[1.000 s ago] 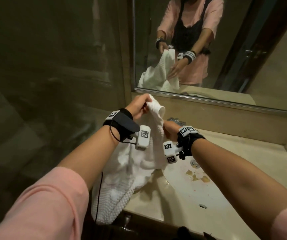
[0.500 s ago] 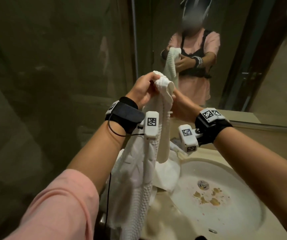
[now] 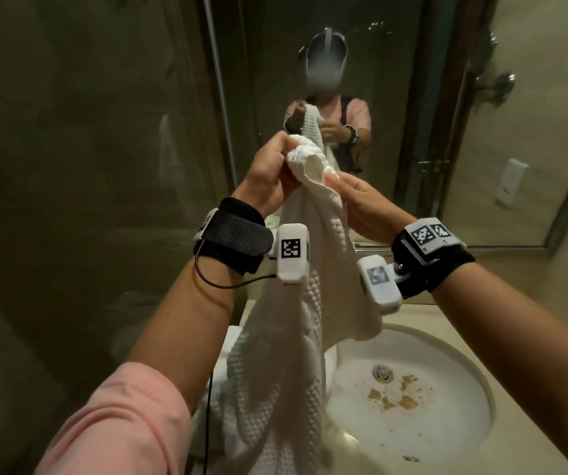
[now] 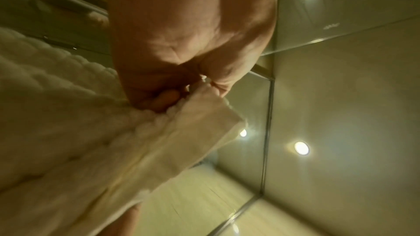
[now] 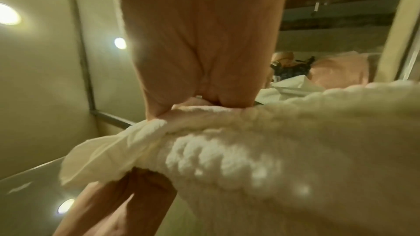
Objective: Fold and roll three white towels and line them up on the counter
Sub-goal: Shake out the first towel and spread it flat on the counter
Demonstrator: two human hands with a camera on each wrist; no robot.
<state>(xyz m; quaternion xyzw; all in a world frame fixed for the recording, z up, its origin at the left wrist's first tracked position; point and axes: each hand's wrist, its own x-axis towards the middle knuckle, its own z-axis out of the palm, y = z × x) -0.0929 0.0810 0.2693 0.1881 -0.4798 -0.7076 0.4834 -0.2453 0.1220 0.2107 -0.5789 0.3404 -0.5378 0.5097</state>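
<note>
Where the head view looks down past both forearms, the left hand (image 3: 268, 173) is curled round the bunched top edge of a white towel (image 3: 296, 337), raised in front of the mirror (image 3: 395, 97). The right hand (image 3: 361, 207) pinches the same edge just beside it, thumb and fingers closed on the cloth. The towel hangs between the wrists, its lower part draped over the counter (image 3: 501, 450) edge left of the sink (image 3: 440, 419).

Left wrist view: fingers (image 4: 166, 100) folded tight onto the towel's (image 4: 79, 132) hem; ceiling lights behind.

Right wrist view: thumb and fingers (image 5: 159, 103) nipping the towel's (image 5: 272, 159) smooth border; the left hand (image 5: 118, 204) sits below, under the cloth.
</note>
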